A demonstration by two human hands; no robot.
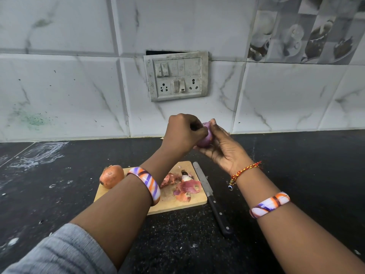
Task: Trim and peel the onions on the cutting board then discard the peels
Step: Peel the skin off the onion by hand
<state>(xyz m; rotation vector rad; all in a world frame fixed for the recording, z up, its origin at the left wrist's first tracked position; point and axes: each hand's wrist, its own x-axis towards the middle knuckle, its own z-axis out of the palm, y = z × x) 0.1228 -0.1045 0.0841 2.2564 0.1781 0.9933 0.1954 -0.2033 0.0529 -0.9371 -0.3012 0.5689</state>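
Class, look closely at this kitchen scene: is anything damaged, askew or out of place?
Yes. The switch plate on the tiled wall sits crooked, with a dark gap showing above its top edge, and it looks grimy. Green specks also stain the wall at the left.

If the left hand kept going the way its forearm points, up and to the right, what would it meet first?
Almost at once the peeled purple onion that the left hand is already gripping, with the right hand cupping it from the other side. Beyond them, probably the tiled wall, though depth is unclear.
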